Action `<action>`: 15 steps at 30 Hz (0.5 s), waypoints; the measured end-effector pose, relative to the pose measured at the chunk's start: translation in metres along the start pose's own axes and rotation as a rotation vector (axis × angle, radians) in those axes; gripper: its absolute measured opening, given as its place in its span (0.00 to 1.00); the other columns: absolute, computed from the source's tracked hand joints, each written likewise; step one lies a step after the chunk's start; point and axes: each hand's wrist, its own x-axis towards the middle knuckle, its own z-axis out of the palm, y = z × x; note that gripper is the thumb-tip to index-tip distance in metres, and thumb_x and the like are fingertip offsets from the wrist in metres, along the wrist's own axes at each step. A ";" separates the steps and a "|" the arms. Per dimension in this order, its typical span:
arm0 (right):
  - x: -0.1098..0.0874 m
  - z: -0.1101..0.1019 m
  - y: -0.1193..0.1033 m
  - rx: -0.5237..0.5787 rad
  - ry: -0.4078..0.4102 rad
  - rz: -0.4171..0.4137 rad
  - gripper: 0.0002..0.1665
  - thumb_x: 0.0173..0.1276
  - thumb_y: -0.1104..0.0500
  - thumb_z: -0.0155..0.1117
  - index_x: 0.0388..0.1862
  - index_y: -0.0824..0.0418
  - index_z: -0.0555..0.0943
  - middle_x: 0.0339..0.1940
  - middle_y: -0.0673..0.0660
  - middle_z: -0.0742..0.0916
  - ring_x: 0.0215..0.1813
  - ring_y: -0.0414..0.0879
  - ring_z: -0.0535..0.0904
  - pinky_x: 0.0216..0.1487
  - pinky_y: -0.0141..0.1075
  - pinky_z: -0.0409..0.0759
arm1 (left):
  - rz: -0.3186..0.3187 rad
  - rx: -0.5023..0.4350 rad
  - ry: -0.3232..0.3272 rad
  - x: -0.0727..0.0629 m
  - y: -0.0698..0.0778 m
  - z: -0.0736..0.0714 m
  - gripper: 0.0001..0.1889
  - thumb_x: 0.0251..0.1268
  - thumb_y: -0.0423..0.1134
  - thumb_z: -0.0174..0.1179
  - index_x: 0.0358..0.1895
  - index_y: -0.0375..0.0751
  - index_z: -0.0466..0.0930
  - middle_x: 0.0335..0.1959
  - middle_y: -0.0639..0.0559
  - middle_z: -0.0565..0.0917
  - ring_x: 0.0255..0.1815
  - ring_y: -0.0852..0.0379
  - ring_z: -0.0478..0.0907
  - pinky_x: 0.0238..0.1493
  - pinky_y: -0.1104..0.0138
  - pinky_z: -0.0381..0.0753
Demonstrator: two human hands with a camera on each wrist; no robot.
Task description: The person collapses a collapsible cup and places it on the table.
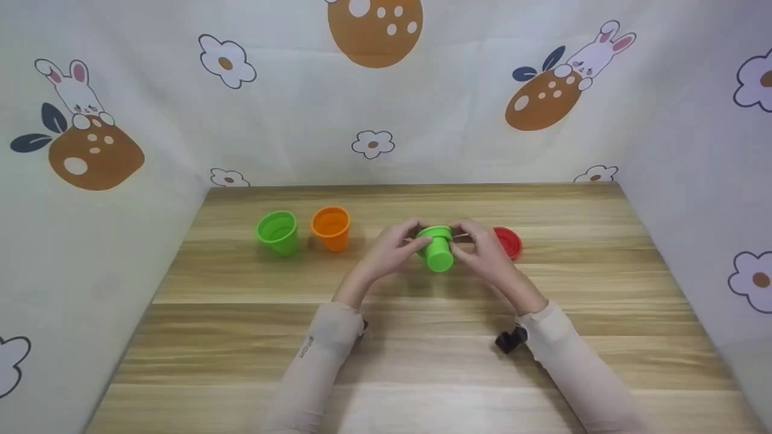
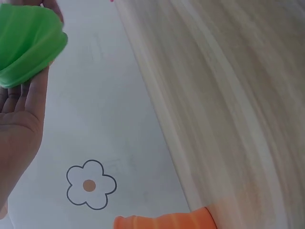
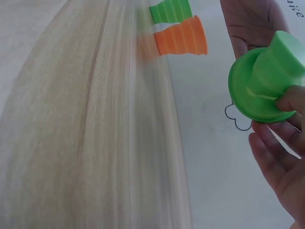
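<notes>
A green collapsible cup (image 1: 439, 258) is held between both hands above the table, its narrow base tilted toward me. My left hand (image 1: 392, 248) grips its left side, with the thumb on the wall. On the opposite side my right hand (image 1: 484, 253) pinches the cup near its rim. In the right wrist view the green cup (image 3: 271, 81) appears partly folded, with a wide ring around the narrower base. The left wrist view shows only part of the green cup (image 2: 28, 45), cut off by the frame edge. A flattened red cup (image 1: 509, 243) lies just beyond the right hand, partly hidden by it.
Left of the hands, an orange cup (image 1: 331, 229) and another green cup (image 1: 278, 233) stand upright and extended on the wooden table (image 1: 253, 337). A printed cloth (image 1: 289, 120) hangs behind the table and along its sides.
</notes>
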 end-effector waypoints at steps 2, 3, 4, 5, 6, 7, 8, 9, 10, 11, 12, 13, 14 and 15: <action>0.000 -0.001 0.002 0.054 -0.039 0.039 0.19 0.65 0.73 0.62 0.55 0.71 0.78 0.51 0.67 0.84 0.55 0.62 0.81 0.59 0.53 0.83 | 0.001 -0.008 0.000 -0.001 0.000 -0.001 0.17 0.74 0.39 0.55 0.58 0.32 0.76 0.54 0.38 0.83 0.55 0.48 0.80 0.60 0.60 0.83; 0.000 -0.001 0.003 0.085 -0.057 0.057 0.20 0.65 0.73 0.62 0.57 0.71 0.77 0.53 0.68 0.84 0.57 0.62 0.80 0.61 0.53 0.82 | 0.002 -0.013 -0.002 -0.001 0.000 -0.001 0.16 0.75 0.39 0.55 0.58 0.32 0.76 0.54 0.38 0.83 0.55 0.47 0.80 0.61 0.59 0.82; 0.000 -0.002 0.004 0.112 -0.073 0.071 0.21 0.65 0.73 0.61 0.58 0.72 0.76 0.54 0.69 0.83 0.57 0.61 0.80 0.62 0.52 0.81 | 0.004 -0.015 -0.001 -0.001 0.000 -0.001 0.16 0.75 0.39 0.54 0.57 0.31 0.76 0.54 0.38 0.83 0.56 0.47 0.80 0.62 0.59 0.82; 0.000 -0.002 0.005 0.138 -0.085 0.084 0.22 0.65 0.73 0.61 0.59 0.72 0.75 0.55 0.69 0.83 0.58 0.60 0.80 0.63 0.52 0.81 | 0.005 -0.022 -0.001 -0.002 0.000 -0.001 0.16 0.75 0.38 0.54 0.57 0.31 0.75 0.54 0.38 0.83 0.56 0.47 0.79 0.63 0.58 0.81; -0.001 -0.003 0.006 0.162 -0.096 0.094 0.22 0.65 0.73 0.61 0.59 0.72 0.75 0.55 0.70 0.82 0.58 0.58 0.80 0.64 0.51 0.80 | 0.006 -0.029 -0.001 -0.002 0.000 -0.001 0.16 0.75 0.38 0.54 0.57 0.31 0.75 0.54 0.38 0.83 0.57 0.46 0.79 0.64 0.58 0.80; -0.001 -0.003 0.007 0.182 -0.104 0.101 0.22 0.65 0.73 0.61 0.59 0.72 0.75 0.55 0.70 0.82 0.58 0.56 0.80 0.64 0.51 0.80 | 0.007 -0.036 -0.002 -0.002 0.000 -0.001 0.16 0.75 0.38 0.53 0.57 0.31 0.75 0.55 0.37 0.82 0.58 0.46 0.79 0.64 0.57 0.80; -0.001 -0.003 0.007 0.199 -0.109 0.108 0.22 0.65 0.73 0.61 0.59 0.72 0.75 0.55 0.70 0.82 0.58 0.53 0.80 0.65 0.50 0.79 | 0.006 -0.043 -0.002 -0.003 0.000 -0.001 0.16 0.75 0.39 0.53 0.57 0.31 0.74 0.55 0.37 0.82 0.58 0.46 0.79 0.65 0.57 0.80; -0.001 -0.003 0.008 0.209 -0.110 0.113 0.22 0.65 0.73 0.62 0.59 0.72 0.75 0.55 0.70 0.82 0.57 0.50 0.80 0.65 0.50 0.79 | 0.008 -0.047 0.000 -0.003 0.000 -0.001 0.16 0.76 0.39 0.53 0.57 0.31 0.74 0.55 0.37 0.82 0.59 0.46 0.78 0.65 0.57 0.79; -0.001 -0.004 0.008 0.216 -0.107 0.115 0.21 0.65 0.73 0.62 0.58 0.73 0.75 0.54 0.70 0.82 0.57 0.48 0.81 0.65 0.49 0.79 | 0.008 -0.053 0.002 -0.003 0.000 -0.001 0.16 0.76 0.39 0.53 0.57 0.31 0.74 0.56 0.37 0.82 0.59 0.46 0.78 0.65 0.57 0.79; -0.001 -0.003 0.007 0.224 -0.099 0.117 0.21 0.65 0.74 0.62 0.57 0.73 0.76 0.54 0.70 0.83 0.56 0.47 0.81 0.65 0.49 0.80 | 0.008 -0.060 0.004 -0.003 0.000 -0.001 0.15 0.76 0.39 0.53 0.57 0.31 0.74 0.55 0.37 0.82 0.59 0.46 0.78 0.65 0.57 0.79; -0.001 -0.003 0.007 0.223 -0.086 0.117 0.20 0.64 0.74 0.62 0.56 0.74 0.76 0.53 0.71 0.83 0.55 0.46 0.81 0.65 0.49 0.80 | 0.009 -0.065 0.005 -0.003 0.000 -0.001 0.15 0.76 0.39 0.53 0.57 0.31 0.74 0.55 0.37 0.82 0.59 0.46 0.78 0.64 0.58 0.80; -0.001 -0.003 0.006 0.216 -0.068 0.115 0.20 0.63 0.74 0.62 0.55 0.74 0.76 0.52 0.71 0.83 0.55 0.46 0.81 0.64 0.49 0.80 | 0.010 -0.073 0.005 -0.003 0.000 -0.001 0.15 0.76 0.38 0.53 0.57 0.31 0.74 0.55 0.37 0.81 0.59 0.47 0.78 0.64 0.59 0.80; -0.001 -0.003 0.005 0.207 -0.048 0.113 0.19 0.63 0.75 0.62 0.54 0.75 0.77 0.52 0.71 0.84 0.55 0.47 0.82 0.64 0.48 0.80 | 0.009 -0.079 0.008 -0.003 -0.001 -0.001 0.15 0.76 0.38 0.53 0.57 0.31 0.74 0.55 0.37 0.81 0.58 0.47 0.78 0.63 0.60 0.80; -0.001 -0.003 0.004 0.195 -0.026 0.113 0.19 0.62 0.75 0.62 0.53 0.75 0.77 0.51 0.71 0.84 0.54 0.49 0.82 0.63 0.48 0.81 | 0.011 -0.084 0.010 -0.003 -0.001 -0.002 0.15 0.76 0.38 0.53 0.57 0.31 0.73 0.55 0.37 0.81 0.58 0.47 0.78 0.63 0.60 0.81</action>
